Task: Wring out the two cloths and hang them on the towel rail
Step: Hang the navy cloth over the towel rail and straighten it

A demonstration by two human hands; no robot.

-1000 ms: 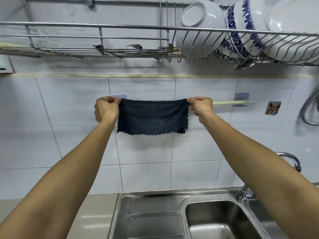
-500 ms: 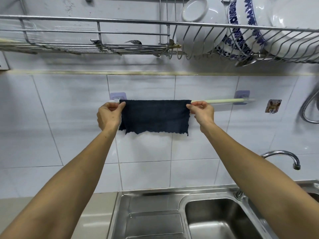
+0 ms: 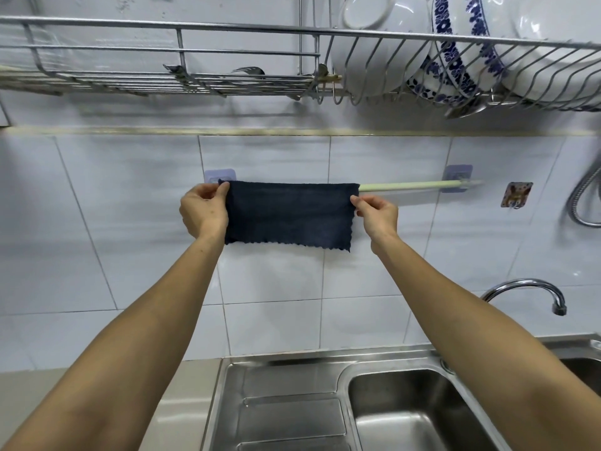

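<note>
Dark cloth [image 3: 287, 214] draped over the left end of the towel rail [image 3: 403, 186], long axis along the bar! Left hand [image 3: 203, 209] pinches its left edge, right hand [image 3: 377, 214] pinches the right edge, cloth stretched between them, equally near

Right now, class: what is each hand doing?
Left hand: pinches the dark blue cloth at its left edge.
Right hand: pinches the cloth's right edge.
</note>
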